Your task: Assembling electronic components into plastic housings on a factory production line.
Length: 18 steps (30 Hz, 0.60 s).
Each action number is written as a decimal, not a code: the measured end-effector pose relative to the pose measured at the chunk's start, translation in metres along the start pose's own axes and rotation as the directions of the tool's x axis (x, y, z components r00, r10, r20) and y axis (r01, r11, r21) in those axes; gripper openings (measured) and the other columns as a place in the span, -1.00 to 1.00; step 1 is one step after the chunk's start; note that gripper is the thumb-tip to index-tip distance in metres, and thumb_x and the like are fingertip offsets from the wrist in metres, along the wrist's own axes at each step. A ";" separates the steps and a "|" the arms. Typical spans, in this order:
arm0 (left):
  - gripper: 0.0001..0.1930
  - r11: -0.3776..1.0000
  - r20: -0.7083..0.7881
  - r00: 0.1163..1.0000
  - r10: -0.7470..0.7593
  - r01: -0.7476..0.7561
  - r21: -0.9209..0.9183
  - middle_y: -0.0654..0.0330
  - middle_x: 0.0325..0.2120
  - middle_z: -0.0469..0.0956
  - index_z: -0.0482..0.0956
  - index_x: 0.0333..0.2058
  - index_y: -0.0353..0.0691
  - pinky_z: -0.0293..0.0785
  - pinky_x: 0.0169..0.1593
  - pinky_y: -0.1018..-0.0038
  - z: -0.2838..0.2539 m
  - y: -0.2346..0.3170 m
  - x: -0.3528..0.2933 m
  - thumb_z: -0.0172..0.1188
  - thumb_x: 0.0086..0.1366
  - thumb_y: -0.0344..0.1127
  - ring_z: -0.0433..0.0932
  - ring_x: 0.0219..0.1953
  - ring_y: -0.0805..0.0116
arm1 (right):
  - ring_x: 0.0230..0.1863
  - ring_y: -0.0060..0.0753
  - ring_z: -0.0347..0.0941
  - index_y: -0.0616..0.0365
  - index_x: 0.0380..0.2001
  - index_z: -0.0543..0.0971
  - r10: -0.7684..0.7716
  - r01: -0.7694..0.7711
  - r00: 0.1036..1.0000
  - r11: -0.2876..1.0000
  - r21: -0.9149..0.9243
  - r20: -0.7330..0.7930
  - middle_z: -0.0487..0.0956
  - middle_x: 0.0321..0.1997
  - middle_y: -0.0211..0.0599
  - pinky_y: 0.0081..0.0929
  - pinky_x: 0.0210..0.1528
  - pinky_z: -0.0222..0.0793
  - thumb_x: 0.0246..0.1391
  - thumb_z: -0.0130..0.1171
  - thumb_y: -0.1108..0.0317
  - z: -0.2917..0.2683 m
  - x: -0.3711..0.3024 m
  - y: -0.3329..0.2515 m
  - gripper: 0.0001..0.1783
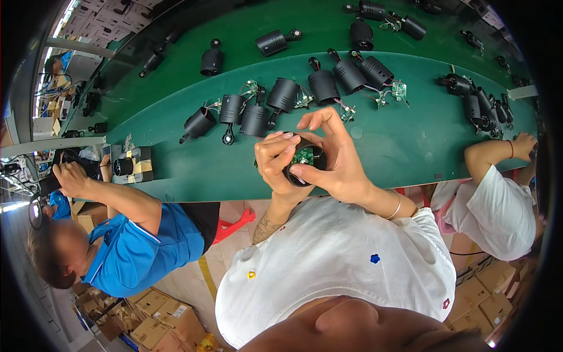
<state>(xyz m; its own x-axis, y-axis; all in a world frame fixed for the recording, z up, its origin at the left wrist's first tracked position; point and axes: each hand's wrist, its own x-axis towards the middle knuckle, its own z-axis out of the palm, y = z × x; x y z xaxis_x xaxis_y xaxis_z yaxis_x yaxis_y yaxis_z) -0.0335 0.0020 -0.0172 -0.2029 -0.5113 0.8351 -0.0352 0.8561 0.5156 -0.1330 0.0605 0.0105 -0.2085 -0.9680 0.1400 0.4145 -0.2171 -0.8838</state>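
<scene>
A black cylindrical housing (320, 158) is held up in front of my chest at the near edge of the bench, its round opening facing me. Inside that opening shows a green circuit board (304, 155). My left hand (277, 163) is closed round the housing's left side, fingers bent over the rim. On the opposite side my right hand (343, 161) also grips it; the thumb lies across the opening just below the board, while the upper fingers are raised and curved. Past my hands, a row of similar black housings (281, 95) lies with wired circuit boards (399, 90) hanging out.
The green bench (404, 144) continues onto a darker green strip (246, 73) bearing more housings (212, 61). A co-worker in blue (146, 246) is at my left beside a taped black block (141, 164). Another in white (498, 211) sits right, near piled housings (484, 105). Cardboard boxes (167, 314) stand behind.
</scene>
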 end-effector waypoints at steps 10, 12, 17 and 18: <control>-0.47 0.988 0.035 0.992 -0.120 0.123 -0.095 0.20 -0.21 0.46 0.31 -0.13 -0.11 0.45 -0.04 0.28 -0.005 0.003 0.004 0.39 -0.07 -0.39 0.45 -0.18 0.28 | 0.08 -0.17 0.33 0.11 0.03 0.21 0.066 -0.063 0.996 0.997 -0.049 0.056 0.21 0.20 -0.18 -0.21 0.17 0.24 -0.32 0.34 0.62 -0.003 -0.001 -0.013 -0.22; -0.39 0.987 0.042 0.991 -0.124 0.128 -0.099 0.20 -0.23 0.45 0.30 -0.14 -0.10 0.45 -0.04 0.32 -0.006 0.003 0.004 0.41 -0.20 -0.48 0.46 -0.18 0.27 | 0.07 -0.18 0.34 0.12 0.04 0.23 0.080 -0.078 0.996 0.996 -0.052 0.037 0.21 0.20 -0.19 -0.25 0.14 0.27 -0.33 0.33 0.64 -0.004 -0.001 -0.012 -0.21; -0.35 0.986 0.037 0.992 -0.124 0.128 -0.111 0.19 -0.24 0.45 0.29 -0.14 -0.09 0.45 -0.04 0.34 -0.006 0.003 0.004 0.43 -0.25 -0.52 0.46 -0.18 0.27 | 0.00 -0.29 0.40 0.11 0.06 0.24 0.123 -0.121 0.992 0.991 -0.056 0.029 0.25 0.15 -0.27 -0.47 -0.08 0.34 -0.33 0.32 0.63 -0.007 0.001 -0.012 -0.21; -0.35 0.985 0.034 0.992 -0.123 0.126 -0.114 0.20 -0.24 0.45 0.29 -0.14 -0.09 0.45 -0.04 0.34 -0.006 0.003 0.004 0.43 -0.25 -0.52 0.46 -0.19 0.27 | -0.02 -0.32 0.42 0.10 0.07 0.24 0.134 -0.132 0.990 0.990 -0.057 0.031 0.27 0.13 -0.29 -0.54 -0.15 0.36 -0.33 0.31 0.62 -0.007 0.001 -0.012 -0.21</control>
<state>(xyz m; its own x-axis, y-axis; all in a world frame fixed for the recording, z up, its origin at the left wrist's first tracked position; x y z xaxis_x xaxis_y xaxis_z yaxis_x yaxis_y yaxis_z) -0.0281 0.0025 -0.0112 -0.2301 -0.6097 0.7585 0.0513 0.7708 0.6351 -0.1444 0.0632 0.0178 -0.1232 -0.9918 0.0338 0.3872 -0.0794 -0.9186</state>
